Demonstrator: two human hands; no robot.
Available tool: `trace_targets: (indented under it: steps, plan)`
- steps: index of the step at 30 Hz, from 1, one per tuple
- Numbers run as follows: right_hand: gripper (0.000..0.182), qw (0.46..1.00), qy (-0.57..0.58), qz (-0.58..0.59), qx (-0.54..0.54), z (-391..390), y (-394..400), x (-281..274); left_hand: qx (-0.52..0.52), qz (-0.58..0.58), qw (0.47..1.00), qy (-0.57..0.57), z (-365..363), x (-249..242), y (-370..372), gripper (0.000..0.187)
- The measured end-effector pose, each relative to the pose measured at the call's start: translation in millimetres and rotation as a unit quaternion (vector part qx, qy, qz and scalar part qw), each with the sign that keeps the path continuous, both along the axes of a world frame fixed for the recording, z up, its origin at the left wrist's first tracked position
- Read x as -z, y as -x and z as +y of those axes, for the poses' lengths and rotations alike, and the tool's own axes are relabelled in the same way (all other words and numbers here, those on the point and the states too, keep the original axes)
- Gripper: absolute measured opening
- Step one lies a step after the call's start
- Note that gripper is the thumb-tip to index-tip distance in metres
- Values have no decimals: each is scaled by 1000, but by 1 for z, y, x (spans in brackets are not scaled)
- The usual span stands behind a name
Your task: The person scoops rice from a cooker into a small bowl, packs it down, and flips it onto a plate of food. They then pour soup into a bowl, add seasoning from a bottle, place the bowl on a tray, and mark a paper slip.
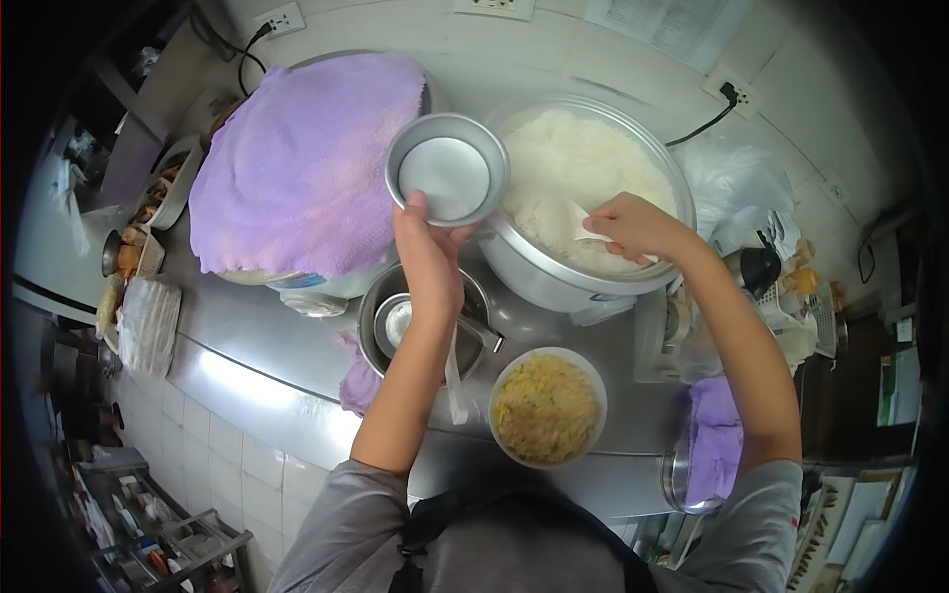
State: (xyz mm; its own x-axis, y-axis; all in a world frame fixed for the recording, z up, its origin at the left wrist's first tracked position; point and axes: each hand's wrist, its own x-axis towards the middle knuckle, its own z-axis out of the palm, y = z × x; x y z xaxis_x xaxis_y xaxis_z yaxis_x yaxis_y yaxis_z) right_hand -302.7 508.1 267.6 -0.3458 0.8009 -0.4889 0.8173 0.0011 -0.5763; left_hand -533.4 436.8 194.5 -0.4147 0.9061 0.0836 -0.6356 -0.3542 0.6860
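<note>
My left hand [431, 237] grips a round metal bowl [447, 178] by its rim, thumb inside. The bowl is tipped toward me and holds nothing. It is beside the left edge of a large rice cooker pot [539, 272] full of white rice [593, 148]. My right hand [638, 229] is closed round a white rice paddle [575, 219], whose blade is at the rice near the pot's front side. Below the pot, a white bowl [547, 407] of yellowish fried rice stands on the metal counter.
A second large pot stands at left under a purple towel [306, 168]. A metal pot [374, 326] with a smaller bowl and utensils sits in front of it. Folded purple cloth [714, 435] lies at right, near a clear plastic bag [732, 178]. Power cords hang from wall outlets [733, 91].
</note>
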Motion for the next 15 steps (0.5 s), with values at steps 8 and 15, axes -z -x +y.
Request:
trace_targets:
  steps: [8, 15]
  plan:
    - [20, 917, -310, -190, -165, -8, -4, 18, -83, 289, 948, 102, -64, 5, 45, 45]
    - [35, 885, -396, 150, -195, -102, 88, -4, -229, 564, 789, 79, -99, 10, 72, 33]
